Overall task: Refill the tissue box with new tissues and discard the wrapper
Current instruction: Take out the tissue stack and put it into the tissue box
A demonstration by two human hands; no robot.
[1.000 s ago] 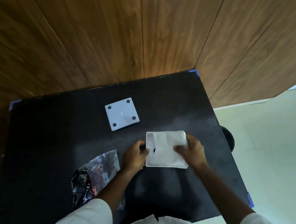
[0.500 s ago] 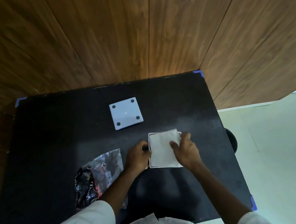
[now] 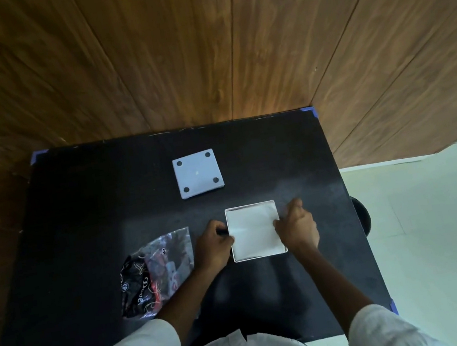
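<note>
Tissues (image 3: 254,231) are seen inside the open tissue box (image 3: 260,255) — gripped at its sides by the left hand (image 3: 213,245) and right hand (image 3: 297,229) — wrapper (image 3: 155,274) just beside.

The square white tissue box (image 3: 255,230) sits open-side up at centre frame, filled level with white tissues (image 3: 253,233); its white base panel (image 3: 198,173) lies flat above, the crumpled black-and-clear wrapper (image 3: 155,274) lower left

The box (image 3: 254,231) sits on the table (image 3: 84,213) between the left hand (image 3: 213,245) and right hand (image 3: 297,227). The wrapper (image 3: 155,274) lies left of the left hand. The lid (image 3: 197,173) lies beyond both hands.
</note>
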